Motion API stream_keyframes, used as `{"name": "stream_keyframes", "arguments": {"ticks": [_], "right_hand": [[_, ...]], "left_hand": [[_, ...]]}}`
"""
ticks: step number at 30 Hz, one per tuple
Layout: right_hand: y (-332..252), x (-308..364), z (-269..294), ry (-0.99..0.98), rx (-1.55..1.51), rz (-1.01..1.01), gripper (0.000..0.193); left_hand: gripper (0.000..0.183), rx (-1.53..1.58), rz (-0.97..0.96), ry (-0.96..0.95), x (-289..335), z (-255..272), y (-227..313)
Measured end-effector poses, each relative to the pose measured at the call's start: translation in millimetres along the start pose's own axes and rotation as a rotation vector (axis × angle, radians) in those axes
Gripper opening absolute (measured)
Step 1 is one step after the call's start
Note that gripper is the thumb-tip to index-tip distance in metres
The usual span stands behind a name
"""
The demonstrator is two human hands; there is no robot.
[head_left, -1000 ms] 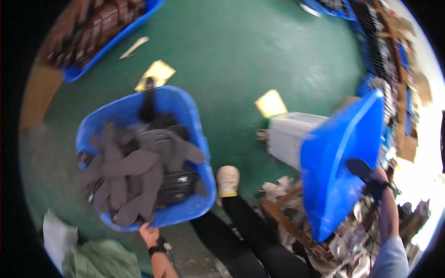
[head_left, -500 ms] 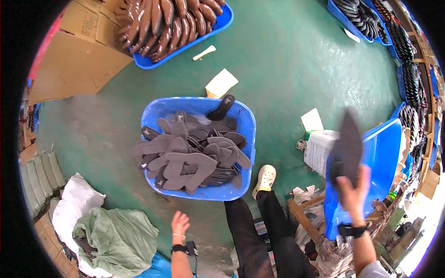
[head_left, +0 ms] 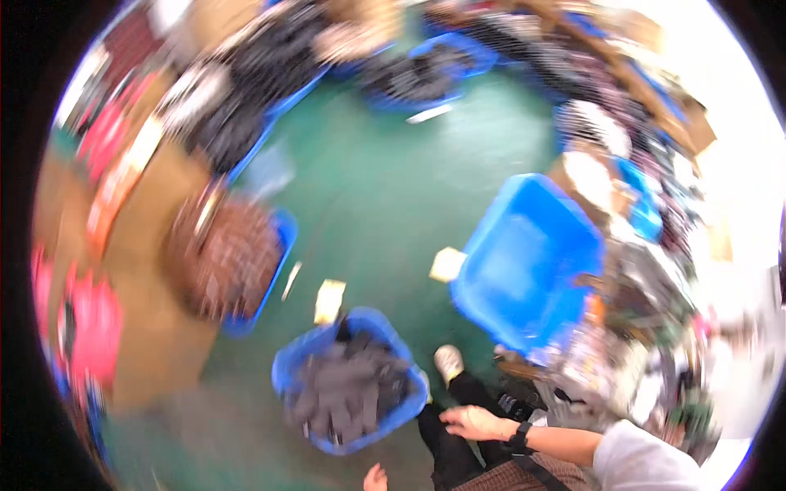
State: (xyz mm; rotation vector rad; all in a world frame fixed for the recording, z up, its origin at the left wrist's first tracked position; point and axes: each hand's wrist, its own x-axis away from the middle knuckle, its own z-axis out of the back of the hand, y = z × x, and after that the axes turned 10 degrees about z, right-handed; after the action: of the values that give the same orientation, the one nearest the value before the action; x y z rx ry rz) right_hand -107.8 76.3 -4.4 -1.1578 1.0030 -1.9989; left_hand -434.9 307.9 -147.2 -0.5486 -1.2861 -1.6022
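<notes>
A blue tub (head_left: 288, 370) heaped with dark grey insoles (head_left: 348, 385) stands on the floor to the left of my legs. My right hand (head_left: 475, 422) is over my thighs, fingers stretched out, with no insole in it. Only part of my left hand (head_left: 375, 478) shows at the lower edge, below the heaped tub. Its visible fingers look apart, with nothing seen in them. A larger blue tub (head_left: 524, 254) stands tilted on the right, beyond my right hand and apart from it. Motion blurs much of the view.
Brown glossy pieces (head_left: 233, 262) fill a blue tub at left, beside a large cardboard box (head_left: 155, 270). Yellowish papers (head_left: 329, 301) and a small white piece (head_left: 291, 281) lie on the green floor. Clutter and plastic wrapping (head_left: 581, 356) crowd the right side.
The view has swung, showing more of the room, with the heaped tub lower. My right hand has let go of the dark insole and moved in over my legs.
</notes>
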Motion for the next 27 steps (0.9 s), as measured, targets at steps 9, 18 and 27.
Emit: {"name": "stream_keyframes", "arguments": {"ticks": [9, 18, 27], "right_hand": [[38, 348, 42, 1.373, 0.268, -0.958, 0.03], [-31, 611, -83, 2.089, 0.631, -1.741, 0.061], [6, 800, -96, 1.703, 0.608, -1.777, 0.104]], "left_hand": [[0.047, -0.06, -0.001, -0.338, -1, 41, 302], [0.043, -0.505, -0.247, -0.545, 43, -101, 435], [0.038, -1.045, -0.551, -0.702, 92, -214, 353]]}}
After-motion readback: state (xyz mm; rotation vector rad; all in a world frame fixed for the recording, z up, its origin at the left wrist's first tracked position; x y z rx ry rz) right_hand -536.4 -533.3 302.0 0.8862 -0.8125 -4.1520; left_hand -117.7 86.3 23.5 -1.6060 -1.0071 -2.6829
